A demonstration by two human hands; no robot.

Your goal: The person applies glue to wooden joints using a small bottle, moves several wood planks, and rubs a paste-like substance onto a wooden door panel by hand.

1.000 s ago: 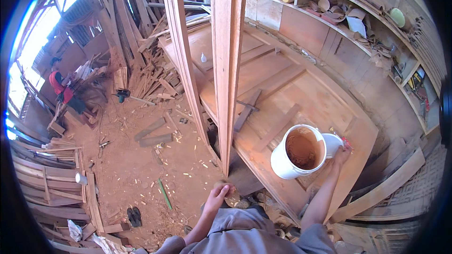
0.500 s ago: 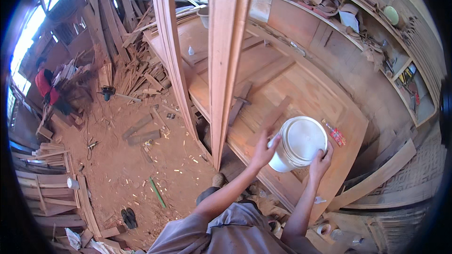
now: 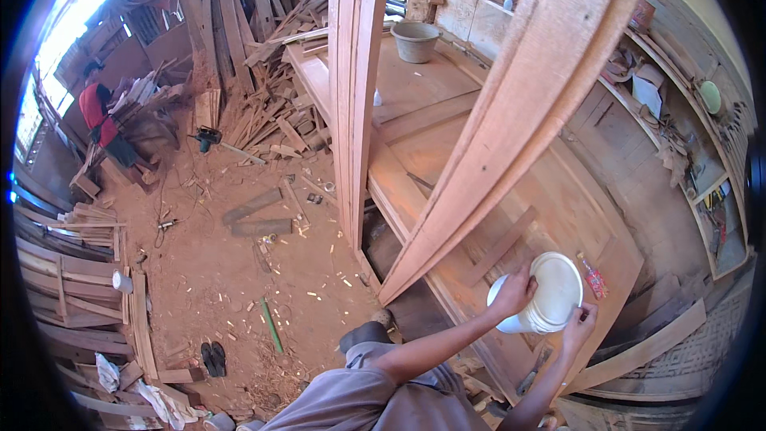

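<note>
A round white plastic bucket (image 3: 557,294) rests at the near end of a large panelled wooden door (image 3: 443,191) lying flat. My left hand (image 3: 515,294) is closed on the left side of its rim, fingers curled over the edge. With bent fingers, my right hand (image 3: 581,323) grips the rim at the lower right. The bucket's round top is cream-white; I cannot tell whether a lid covers it. Just right of the bucket lies a small red patterned packet (image 3: 594,281). Behind it is a flat wooden strip (image 3: 503,244).
Two tall wooden frame members (image 3: 351,104) rise beside the door. A grey bucket (image 3: 415,44) stands at its far end. Cluttered shelves (image 3: 670,100) line the right wall. Far left, a person in red (image 3: 96,116) bends over wood. A green stick (image 3: 271,326) and slippers (image 3: 213,357) lie on the floor.
My view has turned, so the scene sits lower and the frame member leans across the door. Both hands remain on the bucket; my left hand has moved over onto its rim.
</note>
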